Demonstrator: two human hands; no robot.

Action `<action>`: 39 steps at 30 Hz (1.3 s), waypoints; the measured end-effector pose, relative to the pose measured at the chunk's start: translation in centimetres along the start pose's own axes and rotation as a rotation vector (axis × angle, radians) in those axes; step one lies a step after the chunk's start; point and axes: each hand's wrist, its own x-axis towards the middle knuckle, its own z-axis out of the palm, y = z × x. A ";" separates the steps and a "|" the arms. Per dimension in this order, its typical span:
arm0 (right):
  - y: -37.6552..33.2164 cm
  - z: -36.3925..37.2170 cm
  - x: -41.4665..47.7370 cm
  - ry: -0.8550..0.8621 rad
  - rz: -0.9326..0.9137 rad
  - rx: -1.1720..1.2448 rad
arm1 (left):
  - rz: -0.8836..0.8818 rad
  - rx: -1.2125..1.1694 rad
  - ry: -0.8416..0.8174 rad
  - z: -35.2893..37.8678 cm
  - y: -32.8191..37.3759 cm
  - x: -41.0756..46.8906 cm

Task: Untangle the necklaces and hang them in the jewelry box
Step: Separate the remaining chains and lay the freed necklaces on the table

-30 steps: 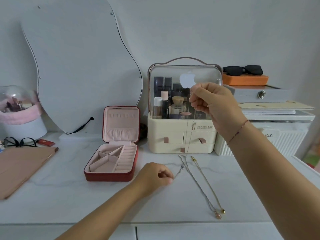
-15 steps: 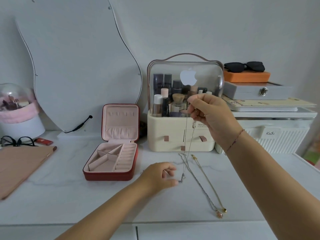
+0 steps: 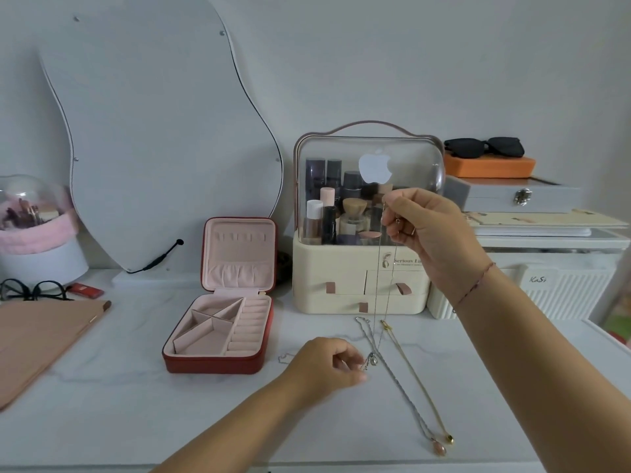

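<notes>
Right hand [image 3: 433,233] pinches a hanging necklace [image 3: 377,285]; left hand [image 3: 324,365] curls beside its pendant [image 3: 373,358], hold unclear. Jewelry box [image 3: 218,362] stands open leftward on white table [image 3: 102,404].

Top of the chain [image 3: 376,295] buried in the curled fingers of the right hand [image 3: 430,230], clasp unseen; too fine to trace against the organizer [image 3: 327,268]; pendant [image 3: 372,358] too small to make out. Fingertips of the left hand [image 3: 324,365] blurred, so no telling whether pinching the pendant or only just beside it; a silver scrap [image 3: 283,357] half hidden behind that hand. Both forearms cut off at the bottom. At the left edge of the counter [image 3: 102,404], glasses [image 3: 34,290], pad [image 3: 41,336] and dome [image 3: 30,213] cropped; mirror [image 3: 153,131] clipped at the top; something dark [image 3: 281,264] mostly out of sight behind the lid of the box [image 3: 215,361]; organizer's print partly covered by the right hand.
</notes>
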 end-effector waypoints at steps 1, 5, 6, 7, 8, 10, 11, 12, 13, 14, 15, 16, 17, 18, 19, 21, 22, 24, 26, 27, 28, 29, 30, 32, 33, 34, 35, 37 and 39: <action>0.0 0.0 0.0 -0.001 0.001 0.000 | 0.004 0.005 0.006 0.3 0.1 0.1; -0.1 0.0 0.1 -0.007 -0.003 -0.005 | 0.001 0.033 0.078 0.7 0.8 0.3; 0.0 -0.1 0.1 -0.008 -0.002 -0.012 | -0.001 0.028 0.096 0.5 0.9 0.2; 0.1 -0.1 0.1 -0.012 0.003 -0.022 | -0.003 0.018 0.110 0.1 1.0 0.2; 0.2 -0.1 0.1 -0.018 0.010 -0.033 | -0.006 0.011 0.123 -0.5 1.1 0.2; 0.7 0.0 0.2 -0.036 0.025 -0.057 | -0.005 0.008 0.158 -1.8 1.6 0.0; 1.0 0.0 0.2 -0.045 0.033 -0.071 | 0.004 0.000 0.173 -2.4 1.9 -0.1; 1.4 0.1 0.2 -0.053 0.043 -0.085 | 0.021 -0.018 0.184 -3.1 2.3 -0.1; 1.6 0.2 0.2 -0.059 0.053 -0.097 | 0.038 -0.041 0.195 -3.8 2.7 -0.2; 1.9 0.3 0.2 -0.063 0.062 -0.108 | 0.049 -0.060 0.212 -4.4 3.0 -0.3; 2.1 0.5 0.1 -0.065 0.070 -0.116 | 0.055 -0.073 0.236 -5.0 3.3 -0.3; 2.3 0.6 0.1 -0.065 0.076 -0.120 | 0.056 -0.080 0.263 -5.6 3.5 -0.3; 2.4 0.7 0.0 -0.064 0.083 -0.122 | 0.051 -0.086 0.287 -6.0 3.6 -0.4; 2.5 0.8 0.0 -0.062 0.089 -0.126 | 0.042 -0.087 0.309 -6.5 3.6 -0.4; 2.6 0.9 0.0 -0.060 0.094 -0.132 | 0.031 -0.081 0.327 -6.9 3.4 -0.4; 2.8 1.0 0.1 -0.061 0.101 -0.140 | -0.004 -0.035 0.358 -7.6 2.9 -0.4; 2.8 1.0 0.1 -0.063 0.103 -0.145 | -0.030 0.013 0.364 -7.9 2.6 -0.4; 2.8 1.1 0.2 -0.073 0.102 -0.158 | -0.099 0.130 0.360 -8.4 1.9 -0.5; 2.7 1.2 0.2 -0.080 0.094 -0.164 | -0.164 0.191 0.361 -8.6 1.3 -0.8; 2.6 1.2 0.3 -0.075 0.086 -0.162 | -0.186 0.198 0.356 -8.7 1.0 -0.9; 2.5 1.1 0.4 -0.065 0.077 -0.156 | -0.199 0.200 0.342 -8.8 0.9 -1.1; 2.4 1.1 0.6 -0.052 0.067 -0.147 | -0.206 0.191 0.324 -8.9 0.9 -1.3; 2.3 1.0 0.8 -0.038 0.060 -0.140 | -0.202 0.164 0.303 -9.0 0.8 -1.5; 2.3 0.8 1.1 -0.018 0.054 -0.135 | -0.198 0.032 0.263 -9.1 1.1 -1.8; 2.4 0.7 1.2 -0.015 0.053 -0.137 | -0.202 -0.057 0.250 -9.1 1.3 -2.0; 2.6 0.7 1.3 -0.015 0.054 -0.142 | -0.197 -0.146 0.244 -9.2 1.5 -2.2; 2.8 0.7 1.3 -0.018 0.058 -0.147 | -0.181 -0.217 0.241 -9.3 1.7 -2.2; 3.4 0.8 1.3 -0.024 0.072 -0.155 | -0.131 -0.297 0.248 -9.5 2.5 -2.2; 4.1 0.8 1.2 -0.030 0.090 -0.160 | -0.093 -0.319 0.276 -9.8 3.5 -2.1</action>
